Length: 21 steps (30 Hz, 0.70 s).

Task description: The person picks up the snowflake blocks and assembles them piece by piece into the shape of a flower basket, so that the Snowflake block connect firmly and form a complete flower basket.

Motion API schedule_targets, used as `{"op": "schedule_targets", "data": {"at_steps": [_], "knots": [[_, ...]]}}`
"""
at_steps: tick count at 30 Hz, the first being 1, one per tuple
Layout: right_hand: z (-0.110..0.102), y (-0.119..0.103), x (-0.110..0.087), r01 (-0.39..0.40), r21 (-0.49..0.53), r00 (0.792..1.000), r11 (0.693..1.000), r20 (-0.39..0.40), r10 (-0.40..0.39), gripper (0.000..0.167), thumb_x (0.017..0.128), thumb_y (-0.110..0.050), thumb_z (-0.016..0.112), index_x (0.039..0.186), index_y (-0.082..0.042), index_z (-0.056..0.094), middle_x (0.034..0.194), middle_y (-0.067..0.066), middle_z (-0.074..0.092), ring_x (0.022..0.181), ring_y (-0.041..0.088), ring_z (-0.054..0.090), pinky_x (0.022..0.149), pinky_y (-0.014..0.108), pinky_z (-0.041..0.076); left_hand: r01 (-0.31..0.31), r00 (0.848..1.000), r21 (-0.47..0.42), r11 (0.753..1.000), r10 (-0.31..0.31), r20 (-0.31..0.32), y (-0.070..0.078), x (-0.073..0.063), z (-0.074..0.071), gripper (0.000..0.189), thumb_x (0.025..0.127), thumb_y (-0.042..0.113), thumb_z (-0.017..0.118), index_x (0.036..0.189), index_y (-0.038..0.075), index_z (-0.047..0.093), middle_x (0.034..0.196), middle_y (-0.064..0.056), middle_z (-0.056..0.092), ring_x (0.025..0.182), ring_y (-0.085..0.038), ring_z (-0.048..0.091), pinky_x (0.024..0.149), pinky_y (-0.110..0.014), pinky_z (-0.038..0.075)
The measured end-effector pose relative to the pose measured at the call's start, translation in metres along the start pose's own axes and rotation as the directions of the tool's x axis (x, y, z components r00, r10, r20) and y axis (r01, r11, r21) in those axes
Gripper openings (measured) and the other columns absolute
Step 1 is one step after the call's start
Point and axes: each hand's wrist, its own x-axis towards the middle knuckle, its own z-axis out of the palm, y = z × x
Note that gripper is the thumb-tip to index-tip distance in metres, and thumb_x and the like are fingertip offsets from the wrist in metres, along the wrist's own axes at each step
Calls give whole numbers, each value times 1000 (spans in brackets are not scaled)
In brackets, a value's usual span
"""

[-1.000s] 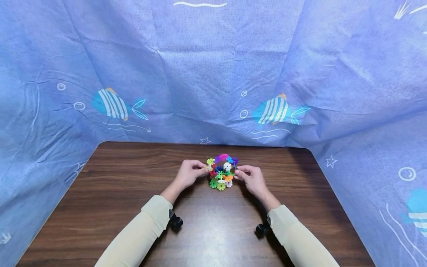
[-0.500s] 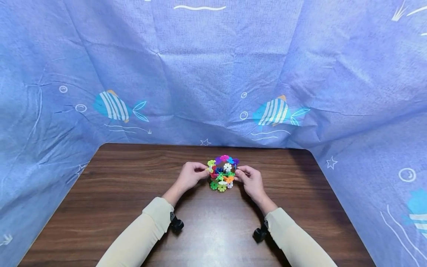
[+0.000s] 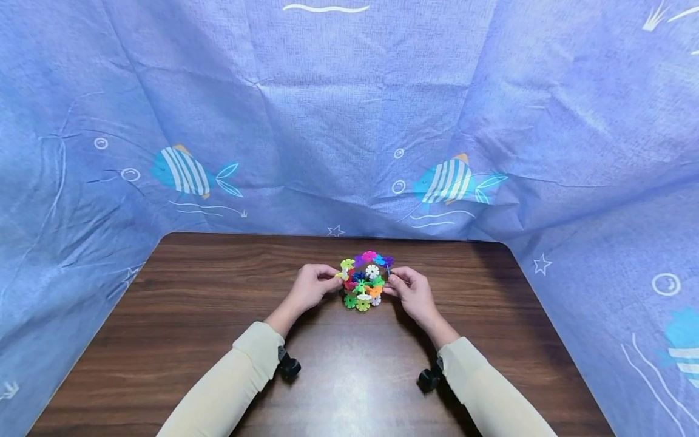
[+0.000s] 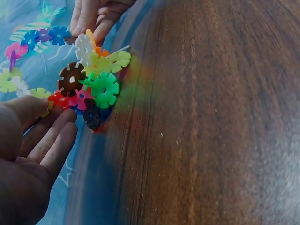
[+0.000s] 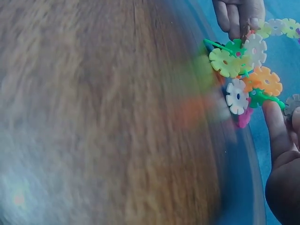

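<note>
Colourful interlocking plastic flower discs form a basket-like piece (image 3: 362, 286) with an arched loop on top, at the far middle of the table. From the left side, my left hand (image 3: 309, 287) pinches a yellow disc (image 4: 42, 95) at the loop's lower end between thumb and fingers. My right hand (image 3: 415, 292) pinches the piece's right side, where the loop comes down. In the right wrist view a fingertip of it touches a green disc (image 5: 265, 97), beside a grey disc (image 5: 291, 105). Fingers partly hide both joints.
The piece stands on a dark brown wooden table (image 3: 349, 370), whose glossy top reflects it. Behind the table's far edge hangs a blue cloth (image 3: 327, 121) printed with fish. Black wrist cameras (image 3: 289, 367) sit at both cuffs.
The loop's top and right end have shifted slightly to the right, and my right fingers have moved slightly up along that side. My left hand keeps its pinch, nearly still.
</note>
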Motion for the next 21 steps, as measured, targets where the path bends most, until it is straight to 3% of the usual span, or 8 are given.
{"op": "schedule_targets", "data": {"at_steps": [4, 10, 17, 21], "knots": [[2, 2, 0, -6, 4, 1000, 1000, -6, 6, 19, 99, 12, 56, 112, 25, 54, 96, 17, 70, 79, 15, 74, 84, 40, 62, -1, 1000, 27, 1000, 1, -7, 0, 0, 0, 10, 90, 3, 75, 98, -1, 80, 85, -11, 79, 74, -8, 71, 72, -42, 63], [-1, -1, 2, -4, -3, 1000, 1000, -1, 4, 19, 97, 12, 59, 111, 25, 56, 96, 14, 71, 81, 15, 75, 85, 42, 62, -3, 1000, 45, 999, 3, 5, 0, 0, 1, 11, 89, 4, 76, 99, 1, 81, 88, -12, 79, 75, -7, 71, 72, -39, 63], [-4, -3, 4, 83, -229, 993, 970, 99, -62, 15, 99, 6, 61, 107, 19, 64, 98, 30, 71, 79, 19, 76, 78, 35, 64, 10, 1000, 93, 996, -7, -25, -1, 0, -1, 10, 88, 4, 78, 96, 3, 82, 84, -9, 79, 74, -7, 71, 66, -24, 60], [-5, -3, 3, 109, -288, 992, 951, 100, -83, 15, 99, 3, 63, 108, 15, 67, 99, 30, 72, 81, 31, 77, 75, 36, 64, 21, 1000, 22, 1000, -21, -15, -1, 0, -1, 10, 88, 1, 77, 98, -1, 80, 85, -13, 78, 77, -16, 75, 69, -27, 62]]}}
